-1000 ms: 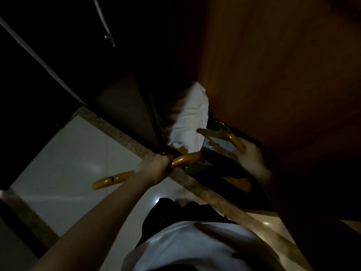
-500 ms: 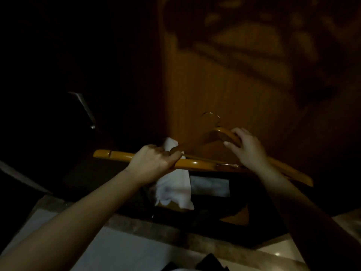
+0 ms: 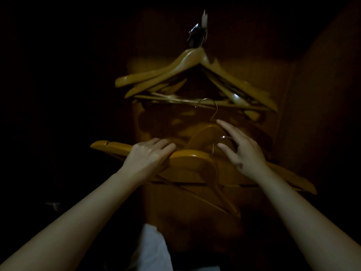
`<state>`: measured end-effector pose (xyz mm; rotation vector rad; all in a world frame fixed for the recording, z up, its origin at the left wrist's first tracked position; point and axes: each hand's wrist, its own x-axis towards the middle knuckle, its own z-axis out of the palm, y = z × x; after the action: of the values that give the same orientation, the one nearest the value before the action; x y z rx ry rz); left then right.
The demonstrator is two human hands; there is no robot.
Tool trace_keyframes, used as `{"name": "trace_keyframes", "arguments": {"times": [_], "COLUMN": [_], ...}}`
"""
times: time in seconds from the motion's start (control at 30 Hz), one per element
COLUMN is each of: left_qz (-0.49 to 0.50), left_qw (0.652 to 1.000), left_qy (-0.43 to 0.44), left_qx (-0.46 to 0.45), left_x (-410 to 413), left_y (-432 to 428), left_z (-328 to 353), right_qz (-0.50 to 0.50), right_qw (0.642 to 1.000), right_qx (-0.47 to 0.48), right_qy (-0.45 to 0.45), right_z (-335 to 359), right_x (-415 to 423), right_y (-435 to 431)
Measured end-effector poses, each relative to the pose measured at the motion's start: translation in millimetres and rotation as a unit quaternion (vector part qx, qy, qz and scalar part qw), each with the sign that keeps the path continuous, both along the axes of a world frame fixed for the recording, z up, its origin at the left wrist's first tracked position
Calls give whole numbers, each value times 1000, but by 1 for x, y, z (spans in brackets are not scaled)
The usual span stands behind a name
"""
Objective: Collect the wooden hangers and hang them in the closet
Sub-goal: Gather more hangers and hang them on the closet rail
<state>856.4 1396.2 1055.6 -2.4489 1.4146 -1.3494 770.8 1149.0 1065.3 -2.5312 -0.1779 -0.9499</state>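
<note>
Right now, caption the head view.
Left hand grips amber wooden hangers; right hand reaches below hung wooden hangers.

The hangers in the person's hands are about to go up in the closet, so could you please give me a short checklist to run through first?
1. Left hand grips the held hangers: ok.
2. Right hand grips them: not ok, fingers spread open.
3. Raised hook free to catch: ok.
4. Rail above the hung hangers visible: cannot tell, too dark.
5. Held hangers untangled: cannot tell.
</note>
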Motion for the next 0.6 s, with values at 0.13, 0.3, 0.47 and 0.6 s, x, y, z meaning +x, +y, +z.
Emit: {"name": "trace_keyframes", "arguments": {"times": [0.13,0.3,0.47,0.6], "left_qz": [48,36,87,120], "left_qw": [998,993,992,990], "left_qy": [24,65,-11,-35], "left_qx": [-44,-97,-95,-70], "left_x": [10,18,40,59], "left_y": [-19,-33,-45,-52], "left_z": [53,106,132,146], "right_qz": [4,33,57,86], "right_qw": [998,991,986,982], "right_qx": [-3,28,76,133], "right_qy": [-66,-130,-137,-107], "right_z": [43,95,133,153], "right_x": [11,32,64,88], "right_y": [-9,-17,-22,-26]}}
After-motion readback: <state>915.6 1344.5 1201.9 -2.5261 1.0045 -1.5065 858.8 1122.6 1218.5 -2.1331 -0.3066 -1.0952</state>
